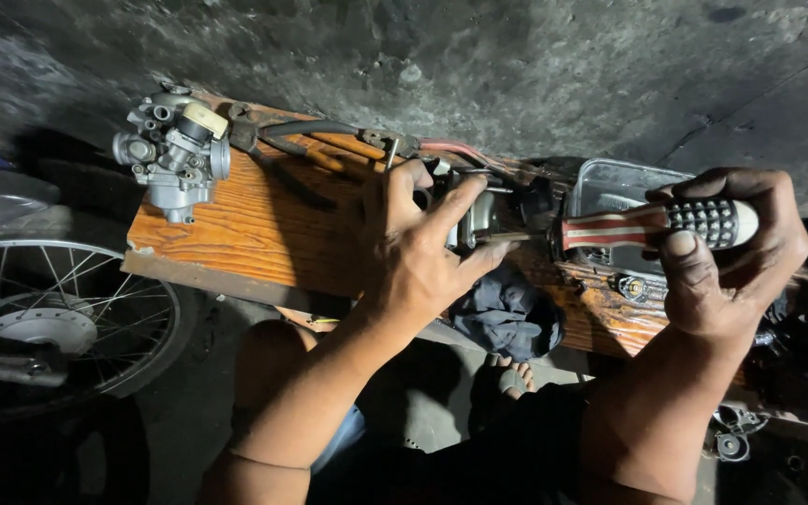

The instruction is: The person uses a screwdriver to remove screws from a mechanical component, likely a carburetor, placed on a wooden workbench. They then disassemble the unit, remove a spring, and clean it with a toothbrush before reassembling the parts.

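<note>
Steadying a small metal part (475, 220) near the tabletop's (254, 224) middle, the left hand (413, 257) has its fingers curled around it, apparently so the screwdriver (642, 226), clenched by its red-and-white striped handle in the right hand (727, 252), can bear on it. 1 carburetor (172, 154) is set at the tabletop's left corner. No labels are seen.
</note>
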